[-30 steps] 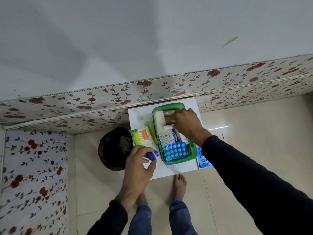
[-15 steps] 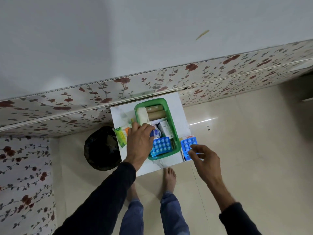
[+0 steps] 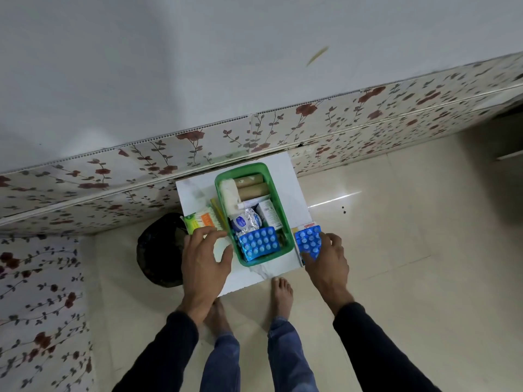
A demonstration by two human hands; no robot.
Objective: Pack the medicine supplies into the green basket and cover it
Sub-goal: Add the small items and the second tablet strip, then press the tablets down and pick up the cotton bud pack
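Note:
The green basket (image 3: 278, 210) stands on a small white table (image 3: 297, 190). It holds bandage rolls, a white box, a foil pack and a blue pill strip (image 3: 259, 243). Right of the basket, my right hand (image 3: 325, 256) grips a second blue pill strip (image 3: 308, 241) at the table's right edge. My left hand (image 3: 205, 257) hovers left of the basket with fingers spread, its fingertips at a green and orange packet (image 3: 202, 220) lying on the table. A yellow stick-like item (image 3: 216, 206) lies beside the basket's left wall.
A black bag or bin (image 3: 160, 250) sits on the floor left of the table. A floral-patterned wall panel (image 3: 339, 123) runs right behind the table. My bare feet (image 3: 280, 295) stand on the beige tile floor in front of it.
My left hand has come out of the basket, leaving the small blue-capped item inside, and moved left onto the packet. My right hand has closed on the blue strip.

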